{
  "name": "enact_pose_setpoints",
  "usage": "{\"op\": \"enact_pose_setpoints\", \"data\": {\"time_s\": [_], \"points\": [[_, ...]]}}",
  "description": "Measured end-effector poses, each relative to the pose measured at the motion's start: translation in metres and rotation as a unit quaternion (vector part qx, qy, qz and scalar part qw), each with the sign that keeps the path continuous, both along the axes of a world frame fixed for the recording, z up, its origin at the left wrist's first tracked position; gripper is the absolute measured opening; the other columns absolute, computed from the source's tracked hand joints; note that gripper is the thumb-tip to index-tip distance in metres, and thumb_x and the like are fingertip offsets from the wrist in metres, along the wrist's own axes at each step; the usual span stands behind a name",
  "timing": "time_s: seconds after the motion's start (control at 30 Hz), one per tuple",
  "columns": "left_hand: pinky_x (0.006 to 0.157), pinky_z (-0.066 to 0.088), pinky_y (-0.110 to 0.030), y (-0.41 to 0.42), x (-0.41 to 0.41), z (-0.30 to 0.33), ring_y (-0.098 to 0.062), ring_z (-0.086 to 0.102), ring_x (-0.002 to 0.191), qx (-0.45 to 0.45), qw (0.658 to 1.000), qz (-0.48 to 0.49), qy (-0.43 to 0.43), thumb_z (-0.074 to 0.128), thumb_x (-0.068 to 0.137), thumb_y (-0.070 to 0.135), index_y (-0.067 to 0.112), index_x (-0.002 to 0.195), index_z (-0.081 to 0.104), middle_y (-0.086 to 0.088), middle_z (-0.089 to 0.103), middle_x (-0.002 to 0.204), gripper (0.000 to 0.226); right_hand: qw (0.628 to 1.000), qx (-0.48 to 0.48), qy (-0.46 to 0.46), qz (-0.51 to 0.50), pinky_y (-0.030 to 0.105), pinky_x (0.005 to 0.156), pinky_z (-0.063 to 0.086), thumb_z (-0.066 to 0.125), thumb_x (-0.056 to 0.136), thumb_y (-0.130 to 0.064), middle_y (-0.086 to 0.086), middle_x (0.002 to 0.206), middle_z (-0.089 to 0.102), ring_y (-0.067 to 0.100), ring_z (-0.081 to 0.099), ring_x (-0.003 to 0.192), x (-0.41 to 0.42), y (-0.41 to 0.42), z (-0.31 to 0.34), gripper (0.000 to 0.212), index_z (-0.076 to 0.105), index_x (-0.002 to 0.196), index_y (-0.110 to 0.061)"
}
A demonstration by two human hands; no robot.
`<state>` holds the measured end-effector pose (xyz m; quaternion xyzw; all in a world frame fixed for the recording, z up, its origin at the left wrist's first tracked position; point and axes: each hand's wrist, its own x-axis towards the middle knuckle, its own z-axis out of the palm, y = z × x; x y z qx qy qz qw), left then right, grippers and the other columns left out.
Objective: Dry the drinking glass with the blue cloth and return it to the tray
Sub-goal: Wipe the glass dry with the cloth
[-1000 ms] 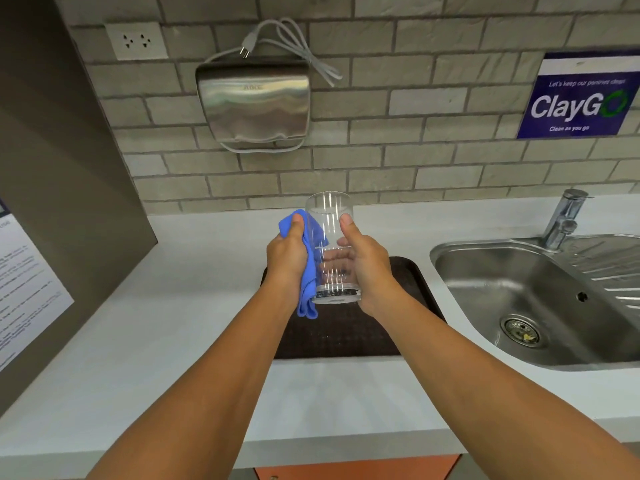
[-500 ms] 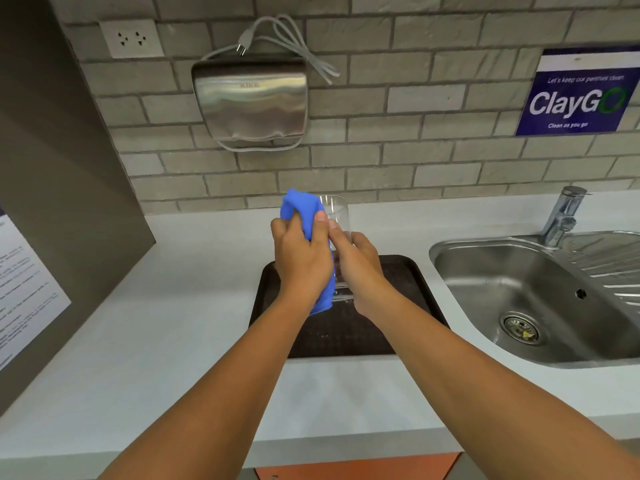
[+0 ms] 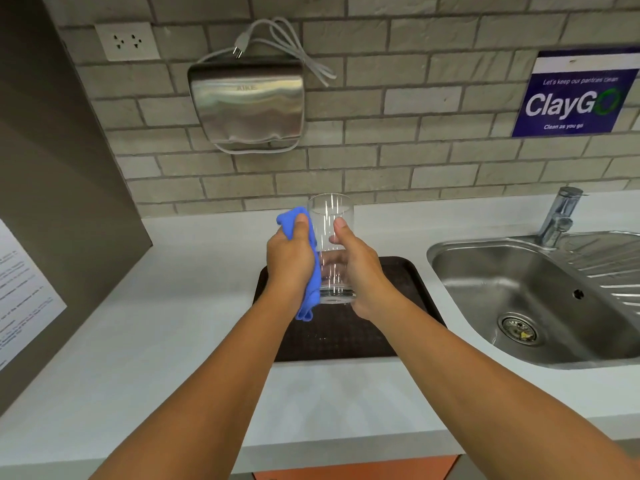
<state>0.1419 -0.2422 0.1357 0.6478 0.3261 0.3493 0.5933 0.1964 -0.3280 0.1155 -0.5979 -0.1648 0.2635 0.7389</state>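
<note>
A clear drinking glass [image 3: 330,216] is held upright in the air above the dark brown tray [image 3: 408,278] on the white counter. My right hand [image 3: 360,268] grips the glass around its right side, thumb on the near wall. My left hand [image 3: 290,261] holds the blue cloth [image 3: 311,292] pressed flat against the left side of the glass. The cloth's top bunches above my left thumb and its tail hangs below the hand. The lower part of the glass is partly hidden by both hands.
A steel sink [image 3: 533,299] with a tap [image 3: 557,216] lies to the right of the tray. A steel hand dryer [image 3: 247,102] hangs on the brick wall behind. A brown side panel [image 3: 52,202] with a paper notice closes the left.
Half a second ago my left hand and the cloth covered the front of the glass. The cloth has slid back to the glass's left side, and the glass shows again.
</note>
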Motion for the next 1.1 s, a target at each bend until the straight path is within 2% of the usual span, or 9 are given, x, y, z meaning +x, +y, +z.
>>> {"op": "enact_pose_setpoints", "data": {"time_s": [0.07,0.13,0.23,0.33,0.47,0.63,0.83,1.0,1.1], "points": [[0.060,0.041,-0.018,-0.010,-0.001,-0.003,-0.007,0.058,0.073,0.160,0.987,0.014,-0.025,0.043,0.096,0.047,0.018,0.097,0.059,0.005,0.053,0.090,0.033,1.000,-0.013,-0.012,-0.015,0.037,0.080,0.059,0.059,0.085,-0.067,0.005,0.095,0.077,0.017,0.073,0.083,0.001,0.002,-0.001,0.052,0.068,0.105,-0.020],[0.061,0.038,-0.013,-0.013,-0.001,-0.004,-0.004,0.056,0.073,0.218,0.975,0.006,-0.048,0.045,0.096,0.044,0.019,0.095,0.059,0.007,0.046,0.093,0.029,1.000,-0.013,-0.013,-0.008,0.040,0.092,0.056,0.059,0.085,-0.066,0.007,0.106,0.075,0.021,0.072,0.096,0.002,0.002,0.001,0.054,0.069,0.109,-0.019],[0.057,0.041,-0.017,-0.002,0.002,-0.001,-0.009,0.056,0.067,0.079,0.995,0.001,-0.055,0.047,0.096,0.046,0.021,0.080,0.055,0.003,0.055,0.081,0.031,1.000,-0.001,0.000,0.024,0.040,0.086,0.050,0.056,0.088,-0.065,0.005,0.085,0.072,0.021,0.066,0.081,0.004,-0.003,0.006,0.052,0.066,0.106,-0.017],[0.050,0.039,-0.024,0.013,0.002,0.002,-0.015,0.057,0.062,-0.085,0.995,-0.017,0.042,0.047,0.094,0.051,0.016,0.078,0.056,-0.001,0.059,0.072,0.040,0.997,0.038,0.030,0.061,0.046,0.082,0.052,0.056,0.090,-0.061,0.009,0.083,0.070,0.027,0.065,0.078,0.005,-0.004,0.005,0.052,0.066,0.106,-0.013],[0.044,0.045,-0.021,0.012,0.003,-0.004,-0.016,0.062,0.064,-0.123,0.992,-0.028,0.007,0.047,0.095,0.051,0.018,0.079,0.060,-0.003,0.066,0.075,0.038,0.999,0.025,0.020,0.030,0.050,0.086,0.058,0.062,0.086,-0.062,0.013,0.092,0.069,0.029,0.068,0.082,0.003,-0.001,0.003,0.058,0.069,0.114,-0.011],[0.038,0.045,-0.016,0.010,0.004,-0.004,-0.010,0.061,0.053,-0.096,0.994,0.005,-0.044,0.045,0.097,0.047,0.021,0.077,0.057,0.000,0.062,0.071,0.034,0.995,-0.014,-0.034,-0.089,0.028,0.060,0.053,0.064,0.082,-0.065,0.009,0.080,0.076,0.016,0.069,0.066,0.008,0.004,-0.002,0.053,0.065,0.102,-0.016],[0.063,0.051,-0.034,0.001,0.008,-0.008,-0.019,0.061,0.069,0.008,0.997,0.036,-0.061,0.044,0.097,0.045,0.012,0.090,0.059,-0.006,0.061,0.079,0.037,0.996,-0.071,-0.051,-0.011,0.034,0.080,0.056,0.064,0.077,-0.071,0.004,0.113,0.070,0.021,0.070,0.098,0.005,0.009,-0.002,0.063,0.061,0.116,-0.022],[0.064,0.045,-0.027,-0.012,0.006,-0.008,-0.012,0.058,0.071,0.135,0.987,0.051,-0.072,0.046,0.096,0.046,0.034,0.073,0.045,-0.003,0.051,0.091,0.025,0.998,-0.055,-0.036,-0.001,0.026,0.063,0.055,0.072,0.073,-0.066,0.004,0.089,0.076,0.012,0.073,0.073,0.007,0.005,0.000,0.067,0.063,0.111,-0.011],[0.053,0.040,-0.017,-0.005,0.006,-0.006,-0.008,0.056,0.064,0.114,0.989,0.049,-0.074,0.049,0.095,0.046,0.031,0.073,0.047,-0.002,0.055,0.083,0.027,0.999,-0.036,-0.019,0.012,0.037,0.077,0.059,0.072,0.075,-0.064,0.006,0.086,0.072,0.019,0.068,0.076,0.009,0.003,-0.001,0.068,0.066,0.111,-0.006]]}}
